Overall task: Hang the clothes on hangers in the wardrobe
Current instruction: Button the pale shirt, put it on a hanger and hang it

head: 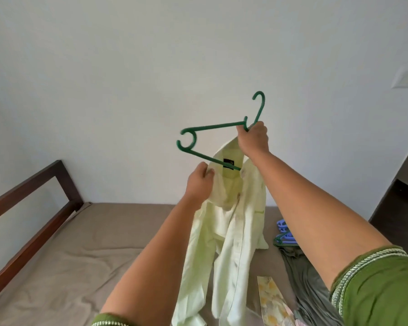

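Mid-frame: our right hand point(253, 140) grips the green hanger point(207, 142) at the hook base, fingers wrapped round it. Our left hand point(199, 184) pinches the pale-green shirt point(224, 231) at the collar; one hanger arm is already inside the neck.

Risks, as we read it:
- The free left end may snag the collar, since the neck opening is barely spread.
- The shirt could slip off because only one shoulder is seated.

Room: blank wall point(127, 67) behind, bed point(80, 243) below, spare hangers point(284, 234) and grey garment point(309, 278) lower right. Wardrobe not in view.
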`<state>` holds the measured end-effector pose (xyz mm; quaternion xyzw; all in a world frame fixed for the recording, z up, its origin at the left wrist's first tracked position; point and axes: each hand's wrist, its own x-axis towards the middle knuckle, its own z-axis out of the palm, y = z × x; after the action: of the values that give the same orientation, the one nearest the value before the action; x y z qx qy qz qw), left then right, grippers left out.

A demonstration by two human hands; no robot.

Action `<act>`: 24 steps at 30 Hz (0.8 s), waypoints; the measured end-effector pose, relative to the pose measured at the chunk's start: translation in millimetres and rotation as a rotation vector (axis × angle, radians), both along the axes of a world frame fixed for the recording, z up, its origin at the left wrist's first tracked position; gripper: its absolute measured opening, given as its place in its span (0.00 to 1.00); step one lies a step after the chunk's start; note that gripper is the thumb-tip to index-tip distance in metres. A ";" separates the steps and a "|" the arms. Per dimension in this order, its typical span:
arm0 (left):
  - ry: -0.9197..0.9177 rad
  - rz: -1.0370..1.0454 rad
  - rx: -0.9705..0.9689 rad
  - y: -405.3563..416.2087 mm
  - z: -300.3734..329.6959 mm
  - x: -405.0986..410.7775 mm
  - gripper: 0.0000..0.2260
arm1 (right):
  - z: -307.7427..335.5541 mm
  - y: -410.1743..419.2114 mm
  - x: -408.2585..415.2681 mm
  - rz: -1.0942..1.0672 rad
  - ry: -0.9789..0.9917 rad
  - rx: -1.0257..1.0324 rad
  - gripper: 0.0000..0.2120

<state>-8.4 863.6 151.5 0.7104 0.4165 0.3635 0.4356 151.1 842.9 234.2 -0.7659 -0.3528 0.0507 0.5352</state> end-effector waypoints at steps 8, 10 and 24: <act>-0.352 -0.090 -0.327 13.9 50.8 -41.7 0.11 | -27.3 -2.5 27.8 -0.153 -0.316 0.174 0.23; -0.364 -0.105 -0.392 10.4 62.3 -51.4 0.14 | -27.6 -0.7 27.1 -0.140 -0.384 0.135 0.31; -0.509 -0.413 -0.554 12.3 93.1 -72.4 0.40 | -32.1 10.9 7.1 -0.048 -0.562 -0.122 0.12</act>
<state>-80.8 875.9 244.7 0.5227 0.2267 0.3065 0.7625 158.1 853.8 202.2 -0.7888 -0.4654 -0.1552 0.3703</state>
